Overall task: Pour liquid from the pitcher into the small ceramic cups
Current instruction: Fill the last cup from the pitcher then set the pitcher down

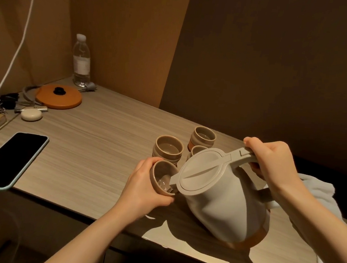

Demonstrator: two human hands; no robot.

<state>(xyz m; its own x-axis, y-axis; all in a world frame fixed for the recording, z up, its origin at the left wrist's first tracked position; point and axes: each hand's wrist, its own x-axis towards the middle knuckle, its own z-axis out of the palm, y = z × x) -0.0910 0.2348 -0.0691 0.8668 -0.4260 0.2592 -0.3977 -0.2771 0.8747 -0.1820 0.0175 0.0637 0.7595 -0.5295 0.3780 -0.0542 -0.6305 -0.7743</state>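
- A dark phone (9, 160) is seen lying at the left edge of the wooden table (95, 145), with an orange lid (59, 97) and a water bottle (81, 61) set farther back.
- A small ceramic cup (161, 178) is gripped by the left hand (148, 184), tilted toward the spout; clear liquid is seen inside it.
- Three more cups (168, 149) are stood just behind, at least two already holding liquid.
- The pitcher (221, 195) is tipped leftward, its handle clasped from above by the right hand (271, 160).
- The pitcher is judged bulky and heavy when full, best taken by the handle; the glazed cups are judged light, slippery and breakable, best wrapped around the wall.
- A pale cloth (319, 190) is seen at the right.
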